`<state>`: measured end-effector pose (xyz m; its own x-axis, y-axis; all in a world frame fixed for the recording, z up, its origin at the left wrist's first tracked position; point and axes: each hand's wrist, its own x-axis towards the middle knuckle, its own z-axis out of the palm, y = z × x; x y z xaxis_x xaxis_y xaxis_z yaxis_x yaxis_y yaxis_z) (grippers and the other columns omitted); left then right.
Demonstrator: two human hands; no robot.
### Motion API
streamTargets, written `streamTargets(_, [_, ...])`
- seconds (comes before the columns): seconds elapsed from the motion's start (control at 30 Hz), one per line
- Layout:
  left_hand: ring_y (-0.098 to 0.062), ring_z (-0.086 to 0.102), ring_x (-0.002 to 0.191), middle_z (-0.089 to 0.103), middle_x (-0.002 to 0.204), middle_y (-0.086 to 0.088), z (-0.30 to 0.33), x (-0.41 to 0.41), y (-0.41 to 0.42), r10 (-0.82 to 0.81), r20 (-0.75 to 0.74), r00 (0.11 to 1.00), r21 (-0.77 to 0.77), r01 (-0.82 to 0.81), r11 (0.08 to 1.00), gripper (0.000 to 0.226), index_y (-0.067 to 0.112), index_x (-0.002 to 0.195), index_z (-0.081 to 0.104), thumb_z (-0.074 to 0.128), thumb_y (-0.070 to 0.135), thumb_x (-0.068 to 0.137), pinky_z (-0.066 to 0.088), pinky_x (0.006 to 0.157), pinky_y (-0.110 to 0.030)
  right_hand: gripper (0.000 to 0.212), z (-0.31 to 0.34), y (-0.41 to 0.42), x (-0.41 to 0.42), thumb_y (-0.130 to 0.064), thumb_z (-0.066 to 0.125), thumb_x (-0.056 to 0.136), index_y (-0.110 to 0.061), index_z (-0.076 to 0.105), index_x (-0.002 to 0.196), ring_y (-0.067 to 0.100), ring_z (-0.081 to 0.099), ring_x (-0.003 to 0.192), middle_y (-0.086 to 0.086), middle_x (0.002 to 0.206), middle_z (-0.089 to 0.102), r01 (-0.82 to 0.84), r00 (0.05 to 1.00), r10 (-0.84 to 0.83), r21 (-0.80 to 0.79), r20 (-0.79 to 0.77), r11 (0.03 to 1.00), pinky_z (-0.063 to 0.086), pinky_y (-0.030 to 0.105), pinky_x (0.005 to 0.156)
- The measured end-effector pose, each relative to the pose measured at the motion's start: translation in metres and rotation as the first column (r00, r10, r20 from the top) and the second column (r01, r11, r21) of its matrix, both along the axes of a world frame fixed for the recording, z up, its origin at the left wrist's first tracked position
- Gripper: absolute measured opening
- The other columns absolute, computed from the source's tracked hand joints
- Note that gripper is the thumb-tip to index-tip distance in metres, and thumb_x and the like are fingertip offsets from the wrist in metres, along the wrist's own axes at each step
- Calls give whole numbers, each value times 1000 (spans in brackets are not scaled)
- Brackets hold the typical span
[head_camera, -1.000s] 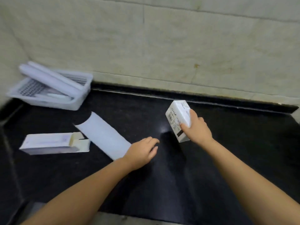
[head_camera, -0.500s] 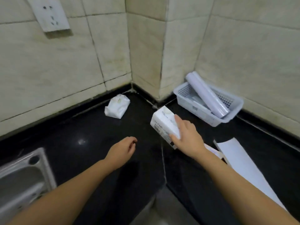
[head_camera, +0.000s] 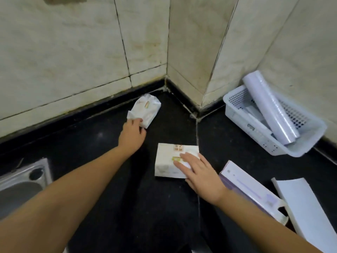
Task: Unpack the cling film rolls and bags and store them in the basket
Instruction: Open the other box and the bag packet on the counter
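Observation:
A white box (head_camera: 168, 161) lies flat on the black counter (head_camera: 102, 143), and my right hand (head_camera: 197, 175) rests on its right part with the fingers spread. My left hand (head_camera: 132, 135) reaches to the back corner and touches the near end of a white soft pack (head_camera: 145, 110) lying by the wall. A white perforated basket (head_camera: 269, 128) stands at the right against the wall. A cling film roll (head_camera: 269, 106) leans in it, one end sticking up over the rim, with other white items beneath.
An opened long purple-and-white carton (head_camera: 251, 190) lies right of my right hand, with a white sheet (head_camera: 306, 207) beyond it. A steel sink (head_camera: 20, 183) sits at the left edge. Tiled walls form a jutting corner behind the counter.
My right hand has set the white box down flat on the counter. My left hand has stretched forward to the soft pack in the corner. The view has tilted down and left.

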<state>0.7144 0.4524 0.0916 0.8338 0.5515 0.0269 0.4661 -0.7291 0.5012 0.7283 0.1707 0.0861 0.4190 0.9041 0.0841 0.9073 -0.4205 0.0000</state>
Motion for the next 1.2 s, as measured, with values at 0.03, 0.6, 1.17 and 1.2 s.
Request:
streamTargets(0.03, [-39,41,120,39,136,-20,0,18,3,64,-21,998,22,-63,998,44,14,132,43,51,22,89,42,95,-51,67,-2,-5,-1,-17,71,72,-24,49,135,24,50,128,7,137,54,-31,999,31,4,-23,1000,40,48,105])
streamTargets(0.6, [-8,48,101,47,113,8,28,-10,-24,-160,163,974,-225,195,955,17,10,94,69,63,23,85,36,81,-20,20,11,-11,16,-17,51,92,-25,63,106,-6,54,101,-5,113,63,478,712,-92,385,-696,789,43,18,90])
streamTargets(1.17, [-14,41,131,35,143,8,23,-105,-82,50,266,963,-853,210,479,46,42,122,43,45,7,93,40,106,-33,44,1,-8,-44,-43,40,94,-42,31,136,8,47,122,-19,135,47,793,299,-166,148,-940,591,41,34,103])
streamTargets(1.2, [-15,41,131,39,140,8,22,-106,-87,115,168,979,-921,114,373,40,38,129,39,42,16,95,37,109,-40,43,-3,-5,-44,-44,38,94,-42,30,136,12,50,119,-15,134,48,819,234,-172,98,-957,566,47,38,98])
